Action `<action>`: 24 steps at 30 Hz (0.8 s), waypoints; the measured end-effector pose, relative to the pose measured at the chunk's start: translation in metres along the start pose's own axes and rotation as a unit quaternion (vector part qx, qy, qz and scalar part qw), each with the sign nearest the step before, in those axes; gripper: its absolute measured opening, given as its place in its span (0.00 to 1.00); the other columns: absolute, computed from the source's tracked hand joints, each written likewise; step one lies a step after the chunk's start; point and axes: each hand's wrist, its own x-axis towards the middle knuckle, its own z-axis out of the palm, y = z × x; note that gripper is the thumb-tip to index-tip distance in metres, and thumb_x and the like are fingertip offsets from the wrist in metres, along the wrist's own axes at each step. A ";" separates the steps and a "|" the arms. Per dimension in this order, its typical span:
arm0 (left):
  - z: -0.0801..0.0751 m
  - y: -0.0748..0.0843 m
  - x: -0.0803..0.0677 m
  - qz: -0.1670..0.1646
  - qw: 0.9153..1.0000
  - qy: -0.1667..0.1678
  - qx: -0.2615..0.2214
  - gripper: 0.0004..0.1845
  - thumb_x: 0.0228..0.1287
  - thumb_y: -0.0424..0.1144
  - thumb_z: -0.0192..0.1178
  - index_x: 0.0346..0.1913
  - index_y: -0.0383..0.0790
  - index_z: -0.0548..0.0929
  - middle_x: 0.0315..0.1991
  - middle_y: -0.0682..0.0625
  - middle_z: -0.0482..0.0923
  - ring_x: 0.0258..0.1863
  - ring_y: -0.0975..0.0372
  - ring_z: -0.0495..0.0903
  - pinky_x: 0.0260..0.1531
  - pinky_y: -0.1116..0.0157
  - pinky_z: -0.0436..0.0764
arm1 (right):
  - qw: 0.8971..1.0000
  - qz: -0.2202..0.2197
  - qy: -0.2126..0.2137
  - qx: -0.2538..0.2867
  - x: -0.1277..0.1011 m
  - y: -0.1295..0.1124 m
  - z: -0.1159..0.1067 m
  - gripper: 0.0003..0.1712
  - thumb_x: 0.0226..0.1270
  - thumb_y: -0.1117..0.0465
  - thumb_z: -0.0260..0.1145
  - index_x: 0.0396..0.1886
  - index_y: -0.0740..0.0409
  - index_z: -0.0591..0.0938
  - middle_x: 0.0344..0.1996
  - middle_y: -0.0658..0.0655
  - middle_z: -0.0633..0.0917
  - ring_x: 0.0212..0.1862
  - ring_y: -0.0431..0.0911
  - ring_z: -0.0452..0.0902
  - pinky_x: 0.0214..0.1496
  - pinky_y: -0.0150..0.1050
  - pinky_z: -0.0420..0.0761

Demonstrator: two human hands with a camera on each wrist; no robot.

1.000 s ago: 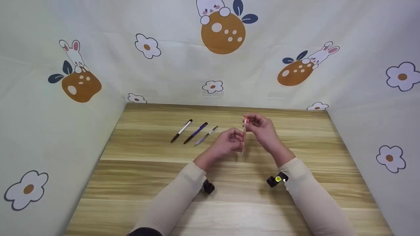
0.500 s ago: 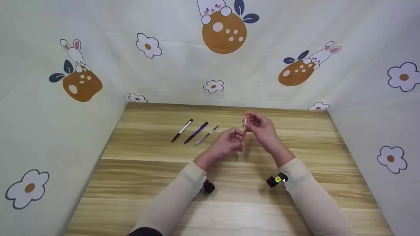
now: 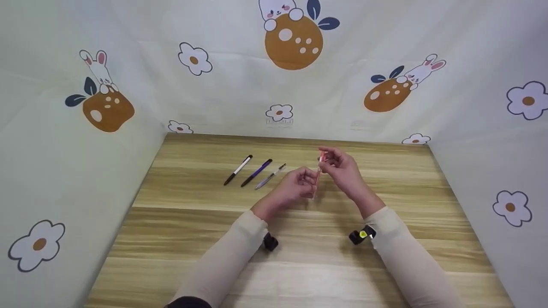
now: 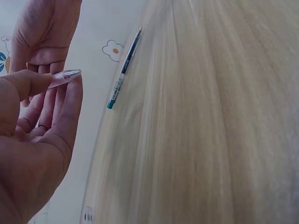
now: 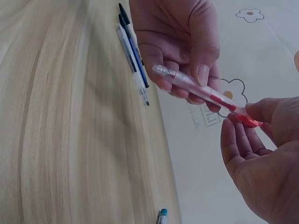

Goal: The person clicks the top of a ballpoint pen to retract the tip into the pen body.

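Leftmost, 3 pens [image 3: 253,171] are lying side by side on the wooden table [image 3: 192,239], all slanting the same way. Next, the left hand [image 3: 295,188] is pinching the clear lower barrel of the red pen [image 3: 318,177] between thumb and fingers. That pen is hanging above the table's middle, its long axis running near-to-far, clear tip toward the person, red end away. Rightward, the right hand [image 3: 340,169] is pinching that red end in its fingertips.
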 end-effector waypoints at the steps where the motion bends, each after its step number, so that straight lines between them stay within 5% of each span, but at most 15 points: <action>1: -0.001 0.000 0.000 0.000 1.000 0.000 0.005 0.18 0.69 0.18 0.60 0.59 0.28 0.81 0.46 0.46 0.82 0.45 0.59 0.85 0.49 0.59 0.91 | 1.000 -0.004 -0.001 -0.014 0.000 0.001 -0.001 0.26 0.76 0.75 0.70 0.71 0.66 0.82 0.47 0.66 0.86 0.45 0.44 0.84 0.49 0.34 0.88; 14: -0.011 0.000 -0.003 0.010 0.998 0.006 0.059 0.15 0.69 0.21 0.61 0.57 0.29 0.82 0.43 0.50 0.81 0.43 0.61 0.82 0.41 0.68 0.86 | 0.992 -0.024 -0.043 -0.115 -0.003 0.008 -0.013 0.32 0.77 0.66 0.74 0.77 0.62 0.78 0.58 0.66 0.84 0.56 0.54 0.84 0.55 0.37 0.84; 20: -0.019 0.002 -0.008 -0.007 0.997 0.007 0.079 0.16 0.70 0.22 0.62 0.59 0.29 0.82 0.46 0.44 0.83 0.42 0.59 0.83 0.40 0.66 0.87 | 0.991 -0.016 -0.047 -0.122 -0.005 0.011 -0.020 0.33 0.77 0.68 0.74 0.78 0.65 0.76 0.60 0.65 0.82 0.57 0.54 0.84 0.59 0.45 0.84; 24: -0.025 0.002 -0.011 -0.011 0.995 0.011 0.100 0.16 0.71 0.23 0.63 0.59 0.30 0.83 0.46 0.45 0.82 0.41 0.60 0.83 0.41 0.66 0.87 | 0.991 -0.011 -0.050 -0.122 -0.006 0.013 -0.022 0.32 0.77 0.68 0.73 0.78 0.64 0.76 0.60 0.64 0.82 0.57 0.54 0.84 0.58 0.42 0.84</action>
